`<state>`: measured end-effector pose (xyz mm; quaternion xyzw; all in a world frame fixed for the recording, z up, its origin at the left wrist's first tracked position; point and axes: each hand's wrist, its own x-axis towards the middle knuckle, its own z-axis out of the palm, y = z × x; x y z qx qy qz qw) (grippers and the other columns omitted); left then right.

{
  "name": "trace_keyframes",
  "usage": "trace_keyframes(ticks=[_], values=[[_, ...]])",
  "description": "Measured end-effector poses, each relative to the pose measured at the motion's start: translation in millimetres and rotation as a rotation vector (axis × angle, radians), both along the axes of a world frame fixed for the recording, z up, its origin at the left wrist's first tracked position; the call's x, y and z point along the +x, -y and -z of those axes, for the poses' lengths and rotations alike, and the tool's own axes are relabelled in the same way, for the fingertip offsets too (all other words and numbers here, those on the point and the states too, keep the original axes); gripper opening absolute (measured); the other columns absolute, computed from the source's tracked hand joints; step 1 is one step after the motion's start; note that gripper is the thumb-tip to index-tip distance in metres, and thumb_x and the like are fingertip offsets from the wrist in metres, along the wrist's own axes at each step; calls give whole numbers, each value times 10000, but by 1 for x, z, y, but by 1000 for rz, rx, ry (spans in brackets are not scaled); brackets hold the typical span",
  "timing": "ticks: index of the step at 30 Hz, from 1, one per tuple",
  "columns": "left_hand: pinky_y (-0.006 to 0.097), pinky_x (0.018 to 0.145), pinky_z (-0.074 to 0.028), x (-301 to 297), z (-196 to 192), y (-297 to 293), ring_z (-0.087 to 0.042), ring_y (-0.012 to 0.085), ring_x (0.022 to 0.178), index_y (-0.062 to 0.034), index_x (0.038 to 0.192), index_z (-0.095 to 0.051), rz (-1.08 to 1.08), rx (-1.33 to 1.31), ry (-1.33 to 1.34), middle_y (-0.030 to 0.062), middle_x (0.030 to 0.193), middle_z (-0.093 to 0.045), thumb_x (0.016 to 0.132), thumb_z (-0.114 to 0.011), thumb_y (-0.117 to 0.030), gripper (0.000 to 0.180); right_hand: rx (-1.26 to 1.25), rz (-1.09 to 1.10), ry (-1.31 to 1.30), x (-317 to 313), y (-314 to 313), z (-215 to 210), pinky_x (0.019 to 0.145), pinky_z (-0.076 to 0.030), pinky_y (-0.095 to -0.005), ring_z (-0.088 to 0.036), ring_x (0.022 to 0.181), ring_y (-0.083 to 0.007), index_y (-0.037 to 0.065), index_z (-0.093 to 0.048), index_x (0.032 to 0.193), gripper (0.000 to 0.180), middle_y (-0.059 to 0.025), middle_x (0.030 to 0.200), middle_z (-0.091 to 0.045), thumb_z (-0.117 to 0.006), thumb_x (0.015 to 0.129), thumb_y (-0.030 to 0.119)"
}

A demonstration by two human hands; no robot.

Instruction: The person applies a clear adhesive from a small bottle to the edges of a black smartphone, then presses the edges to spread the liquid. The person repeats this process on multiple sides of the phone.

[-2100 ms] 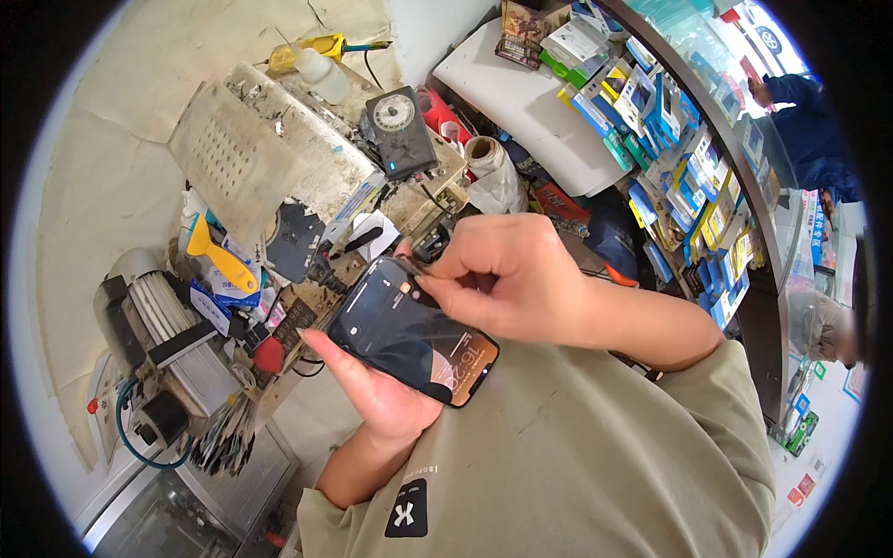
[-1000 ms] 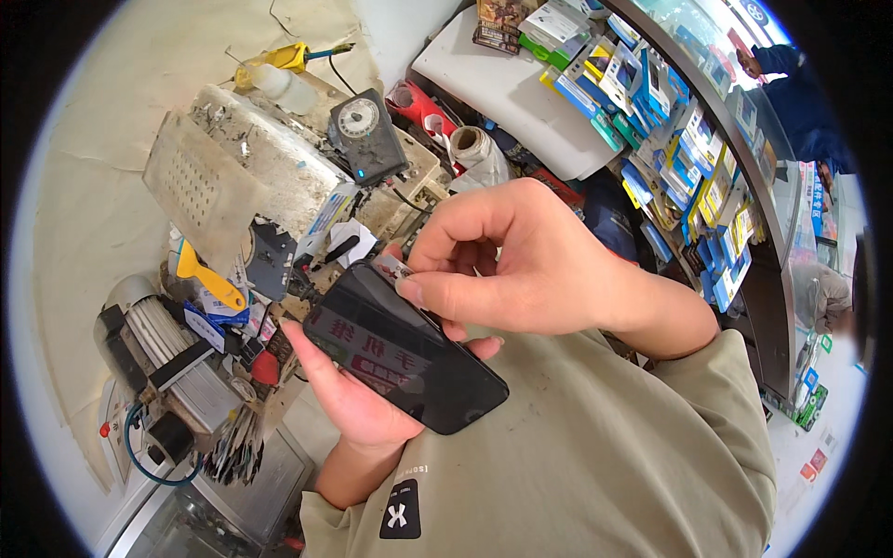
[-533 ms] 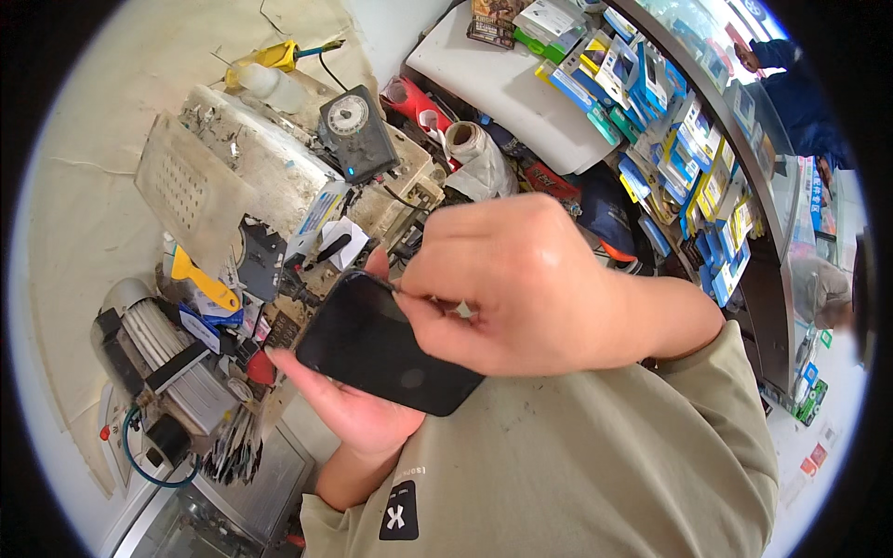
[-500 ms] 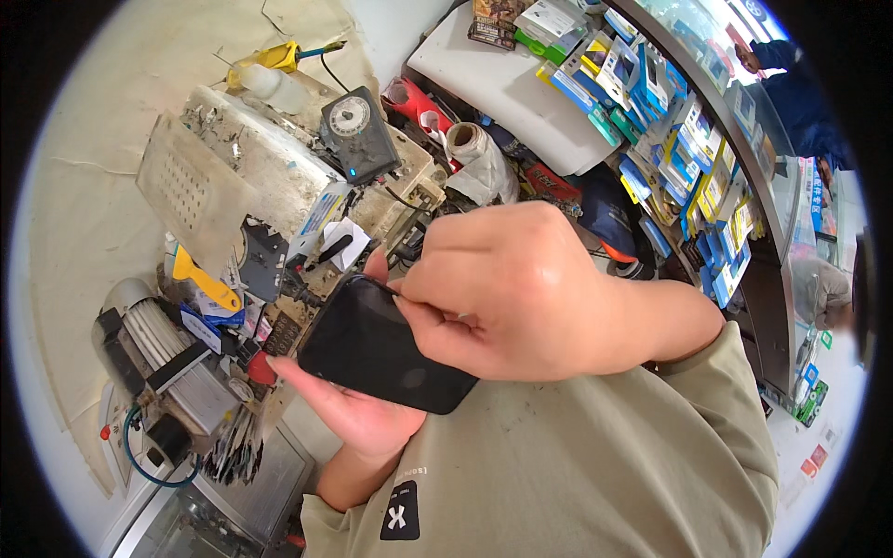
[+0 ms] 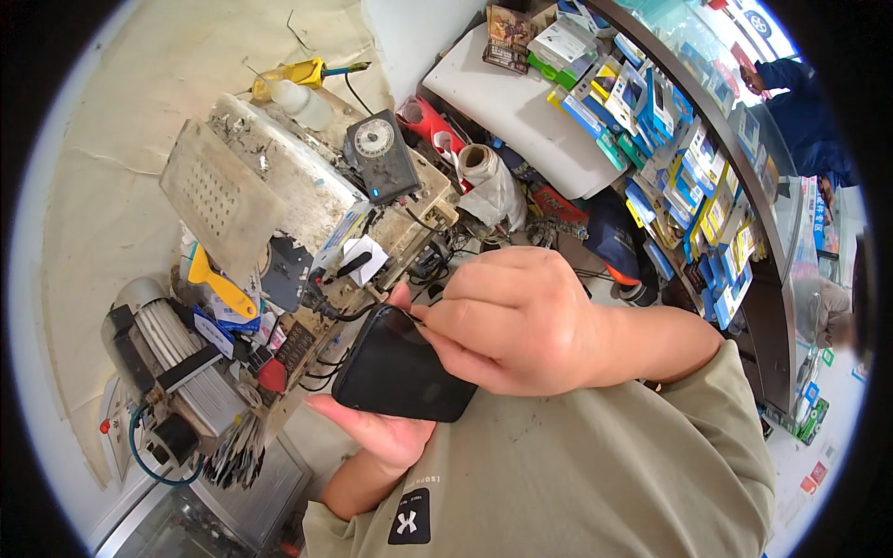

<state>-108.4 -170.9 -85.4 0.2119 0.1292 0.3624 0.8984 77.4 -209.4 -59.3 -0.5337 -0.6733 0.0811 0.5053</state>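
Observation:
A black smartphone (image 5: 395, 377) lies tilted in my left hand (image 5: 383, 435), its dark glossy face up. The left thumb and palm support the near edge, and a fingertip shows past the far edge. Over the phone's upper right part, my right hand (image 5: 516, 321) is closed in a pinch. Its thumb and fingertips meet at the far edge of the phone, close to the left fingertip. A small dark sliver shows at that pinch, too little to name. The right hand hides the phone's right end.
Ahead and left stands a cluttered bench with a dial box (image 5: 381, 156), a yellow scraper (image 5: 221, 284), a motor-like machine (image 5: 172, 358) and a plastic bottle (image 5: 302, 104). A film roll (image 5: 484, 177) is beyond my hands. Boxed goods (image 5: 702, 177) fill the right; a person (image 5: 805, 116) stands behind the counter glass.
The view has shifted, so the bench appears farther right. Both hands and the phone sit slightly lower in the picture, and the phone is tipped more. The right hand keeps its pinch.

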Motion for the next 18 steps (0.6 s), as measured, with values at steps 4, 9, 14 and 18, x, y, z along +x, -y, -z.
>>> trace_keyframes(ticks=[4, 9, 14, 18], values=[[470, 1244, -294, -4, 0, -4, -424, 286, 1475, -4, 1635, -276, 122, -45, 78, 154, 1595, -447, 801, -154, -1018, 1319, -131, -77, -269, 6, 0, 0, 516, -476, -380, -594, 585, -258, 42, -644, 754, 121, -84, 688, -551, -758, 769, 4], [493, 1196, -359, -6, 2, -1, -490, 330, 1406, 5, 1591, -364, 92, -121, 34, 190, 1536, -503, 845, -174, -982, 1252, -341, -149, -480, 11, 7, -3, 520, -475, -337, -585, 574, -206, 22, -673, 793, 114, -73, 706, -609, -781, 827, 29], [494, 1144, -422, -8, 9, 0, -542, 336, 1340, -16, 1607, -354, 66, 7, -23, 216, 1464, -557, 852, -189, -980, 1235, -345, -148, -453, 12, 11, -12, 591, -499, -302, -640, 682, -196, -18, -751, 967, 175, -92, 830, -667, -822, 836, 73], [482, 1113, -450, -10, 6, 4, -557, 310, 1299, -45, 1593, -401, 26, 48, -113, 199, 1403, -593, 825, -181, -1003, 1247, -256, -148, -409, 8, 11, -8, 642, -520, -332, -662, 746, -226, -39, -759, 1037, 232, -120, 894, -687, -831, 852, 81]])
